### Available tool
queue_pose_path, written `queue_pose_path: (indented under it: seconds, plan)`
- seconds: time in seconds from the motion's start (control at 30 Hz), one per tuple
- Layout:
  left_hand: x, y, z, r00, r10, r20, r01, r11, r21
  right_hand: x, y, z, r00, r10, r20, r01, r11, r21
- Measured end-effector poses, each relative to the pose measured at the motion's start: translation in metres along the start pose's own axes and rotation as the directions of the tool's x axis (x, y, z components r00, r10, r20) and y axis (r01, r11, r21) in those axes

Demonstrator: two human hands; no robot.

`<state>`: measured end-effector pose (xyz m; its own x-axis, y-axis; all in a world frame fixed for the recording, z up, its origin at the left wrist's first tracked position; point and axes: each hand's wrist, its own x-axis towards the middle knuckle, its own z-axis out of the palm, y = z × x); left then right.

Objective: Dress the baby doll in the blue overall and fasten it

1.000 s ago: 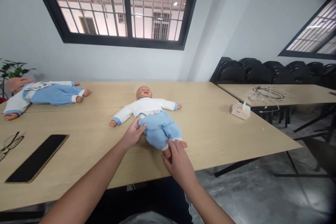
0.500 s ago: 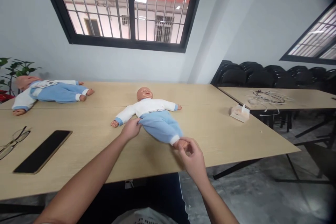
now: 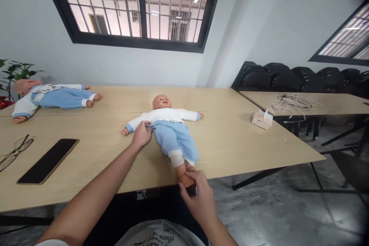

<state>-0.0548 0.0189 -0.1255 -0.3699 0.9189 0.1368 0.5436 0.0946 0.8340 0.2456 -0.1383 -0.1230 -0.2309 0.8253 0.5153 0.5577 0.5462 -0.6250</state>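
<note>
A baby doll in a white top and light blue trousers lies on its back on the wooden table, head away from me. My left hand pinches the trouser waistband at the doll's hip. At the table's near edge, my right hand is closed around the doll's bare feet, and the legs are stretched out straight toward me.
A second doll in like clothes lies at the far left. A black tablet and glasses rest on the left. A tissue box sits to the right. Cables lie on another table, black chairs behind.
My right hand has pulled the doll's feet toward me to the table edge, straightening the legs. My left hand has stayed at the waistband.
</note>
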Motion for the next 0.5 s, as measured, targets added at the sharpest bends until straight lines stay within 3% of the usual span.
queue_pose_path:
  seconds: [0.1, 0.17, 0.27, 0.4, 0.5]
  plan:
    - [-0.038, 0.008, 0.010, 0.998, -0.045, -0.035, 0.041, 0.995, -0.094, -0.003, -0.010, 0.028, 0.996, -0.047, 0.080, 0.055, 0.994, -0.096]
    - [-0.071, 0.014, 0.015, 0.999, -0.043, 0.015, 0.045, 0.988, -0.151, -0.004, -0.018, 0.043, 0.990, -0.068, 0.122, 0.086, 0.985, -0.149]
    - [-0.111, 0.020, 0.011, 0.988, 0.055, 0.143, -0.024, 0.976, -0.215, 0.000, -0.038, 0.049, 0.975, -0.073, 0.212, 0.108, 0.981, -0.159]
    - [-0.118, 0.010, -0.020, 0.983, 0.047, 0.180, -0.010, 0.980, -0.199, 0.026, -0.052, 0.023, 0.945, -0.021, 0.326, 0.007, 0.999, 0.046]
    - [-0.109, -0.005, -0.049, 0.990, 0.020, 0.139, -0.003, 0.993, -0.122, 0.062, -0.030, 0.009, 0.987, 0.081, 0.138, -0.104, 0.980, 0.168]
